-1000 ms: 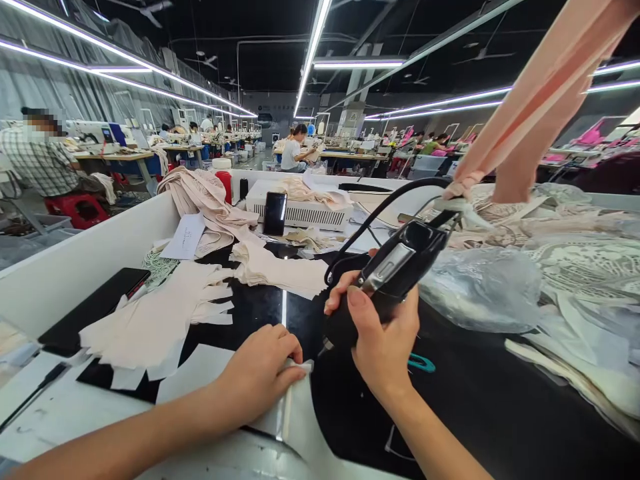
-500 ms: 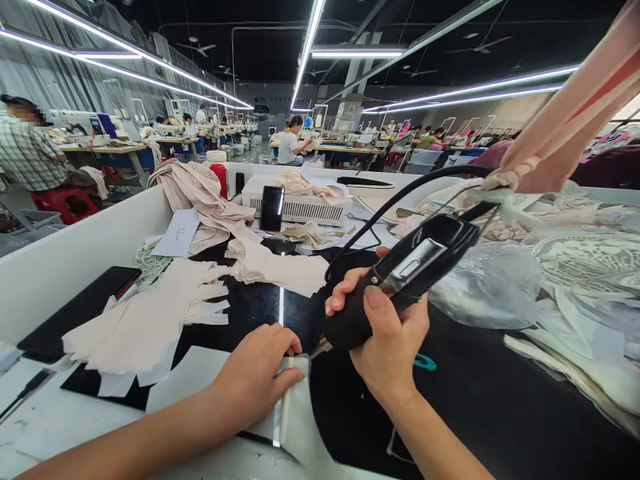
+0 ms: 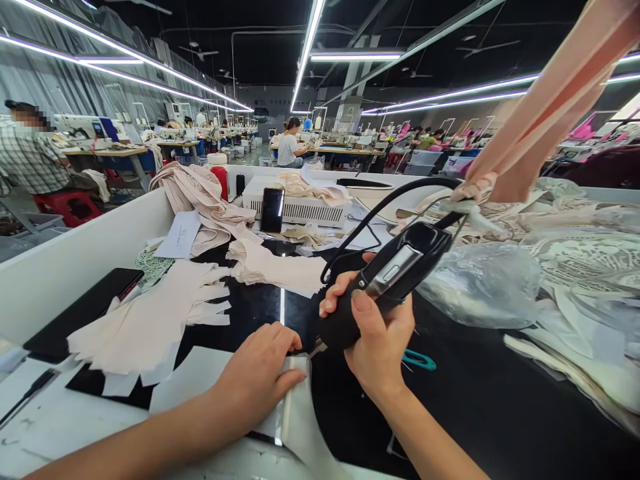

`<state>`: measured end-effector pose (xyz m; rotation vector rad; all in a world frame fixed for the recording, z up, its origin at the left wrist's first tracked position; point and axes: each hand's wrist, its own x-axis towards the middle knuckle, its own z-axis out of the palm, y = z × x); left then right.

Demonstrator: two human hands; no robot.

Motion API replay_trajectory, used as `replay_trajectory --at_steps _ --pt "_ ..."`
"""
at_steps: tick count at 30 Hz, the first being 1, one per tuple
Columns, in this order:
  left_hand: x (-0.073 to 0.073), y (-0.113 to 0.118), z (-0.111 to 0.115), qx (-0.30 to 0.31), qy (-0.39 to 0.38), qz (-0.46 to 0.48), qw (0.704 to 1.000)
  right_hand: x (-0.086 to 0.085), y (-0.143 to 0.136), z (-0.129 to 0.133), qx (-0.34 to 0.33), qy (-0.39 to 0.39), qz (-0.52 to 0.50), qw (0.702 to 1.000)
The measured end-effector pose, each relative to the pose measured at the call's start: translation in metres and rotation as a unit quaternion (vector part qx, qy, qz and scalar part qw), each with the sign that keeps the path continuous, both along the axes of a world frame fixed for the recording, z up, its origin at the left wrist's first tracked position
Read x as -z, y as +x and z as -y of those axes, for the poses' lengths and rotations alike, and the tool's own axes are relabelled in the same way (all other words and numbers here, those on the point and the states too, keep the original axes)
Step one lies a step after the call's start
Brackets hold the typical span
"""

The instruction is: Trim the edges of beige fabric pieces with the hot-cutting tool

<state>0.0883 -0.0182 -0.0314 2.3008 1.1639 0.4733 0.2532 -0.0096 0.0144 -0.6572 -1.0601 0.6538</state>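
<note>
My right hand (image 3: 377, 333) is wrapped around a black corded electric cutter (image 3: 400, 267) with a silver plate on its side. Its thin metal tip (image 3: 319, 347) points down to the left, by the edge of a pale fabric strip (image 3: 303, 400). My left hand (image 3: 260, 367) presses that fabric onto the black board (image 3: 450, 400), fingers curled and thumb beside its upper edge. A pink cloth band (image 3: 545, 113) is knotted around the cord end of the cutter. Just right of my right wrist lies a teal-handled small tool (image 3: 420, 360).
Fanned pale fabric pieces (image 3: 135, 320) lie left, beside a dark flat device (image 3: 85, 313). Behind stand a phone (image 3: 273, 209), a vented white box (image 3: 305, 210) and a red thread cone (image 3: 220, 181). A plastic bag (image 3: 480, 283) and lace pile bound the right. People work at sewing tables beyond.
My right hand and the cutter have shifted slightly left, and the pink band has followed. More of the teal tool shows. My left hand stays nearly still on the fabric.
</note>
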Motion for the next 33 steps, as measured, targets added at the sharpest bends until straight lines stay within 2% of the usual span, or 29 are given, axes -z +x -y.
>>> replay_trajectory --at_steps 3,7,12,16,24,33 --pt "0.003 0.0 0.002 0.032 0.082 -0.022 0.996 0.002 0.0 0.0 0.003 0.006 0.007 1.0" --pt "0.012 -0.003 0.006 0.114 0.193 -0.029 0.974 0.002 0.0 -0.001 0.005 0.012 0.008 1.0" --pt "0.009 -0.009 0.014 0.168 0.195 -0.061 0.964 0.002 -0.001 -0.001 0.014 0.021 0.024 0.999" --pt "0.008 -0.012 0.018 0.181 0.219 -0.105 0.953 0.003 -0.001 -0.001 0.007 0.027 0.021 0.999" --pt "0.019 -0.015 0.02 0.168 0.379 -0.044 0.909 0.001 0.0 -0.001 0.0 0.038 0.023 0.999" --pt "0.02 -0.014 0.022 0.166 0.397 -0.069 0.9 0.003 0.0 -0.003 0.008 0.029 0.018 0.999"
